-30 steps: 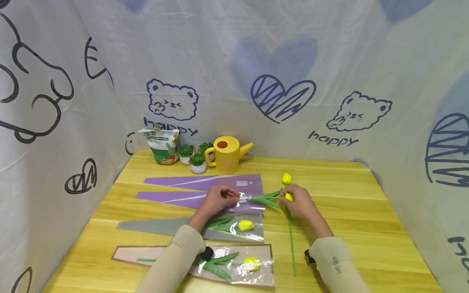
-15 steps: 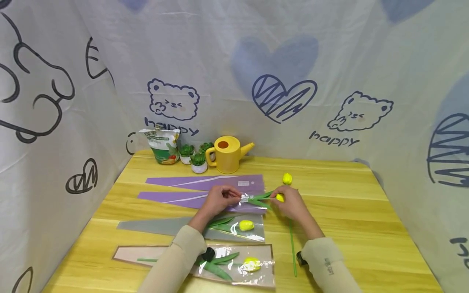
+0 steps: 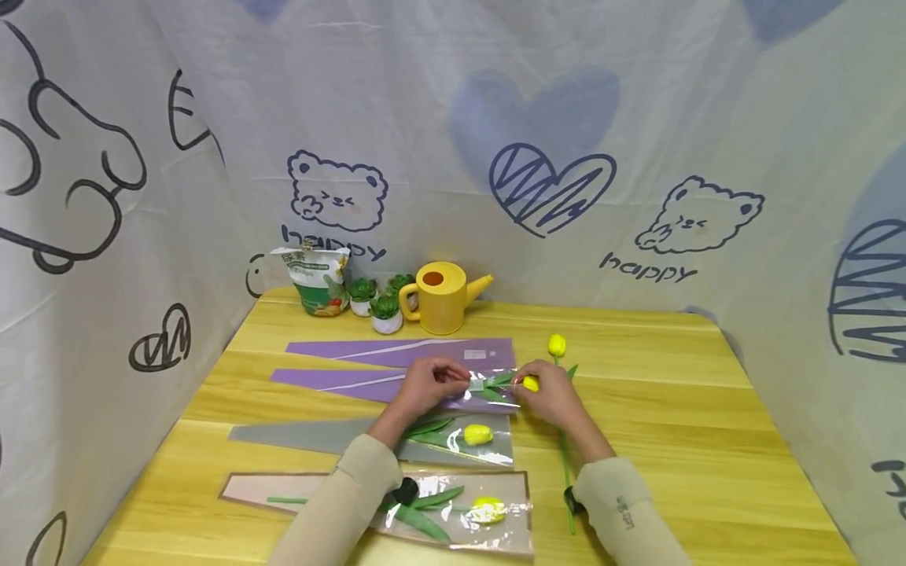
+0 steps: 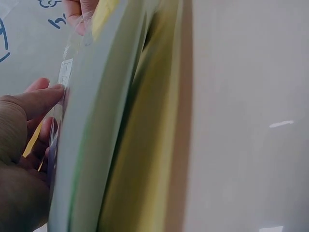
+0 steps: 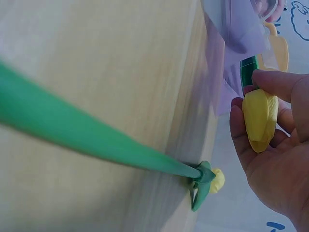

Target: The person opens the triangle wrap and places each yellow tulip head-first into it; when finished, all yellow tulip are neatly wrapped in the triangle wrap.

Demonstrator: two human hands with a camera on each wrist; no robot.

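Note:
My left hand [image 3: 425, 387] pinches the clear front of the nearer purple flower sleeve [image 3: 368, 383] by its white label, close to the wide open end. In the left wrist view, thumb and finger meet on that film. My right hand [image 3: 554, 391] pinches a yellow tulip [image 5: 259, 121] just below its bloom, the bloom lying in front of the palm. The tulip's green leaves [image 3: 495, 389] lie within the sleeve's mouth, while the bloom is at its right edge. The lower stem is hidden behind my left hand and the purple film.
A second purple sleeve [image 3: 396, 354] lies behind. Nearer are a grey sleeve [image 3: 304, 435] and a pink sleeve [image 3: 269, 487], each holding a yellow tulip. Another tulip [image 3: 557, 346] lies upright-wise at right, partly under my right arm. A yellow watering can [image 3: 442, 303], potted succulents [image 3: 385, 310] and a bag [image 3: 318, 283] stand behind.
My right hand has moved left, sliding the tulip's leaves deeper into the purple sleeve and bringing the bloom to its mouth. My left hand keeps its hold on the film.

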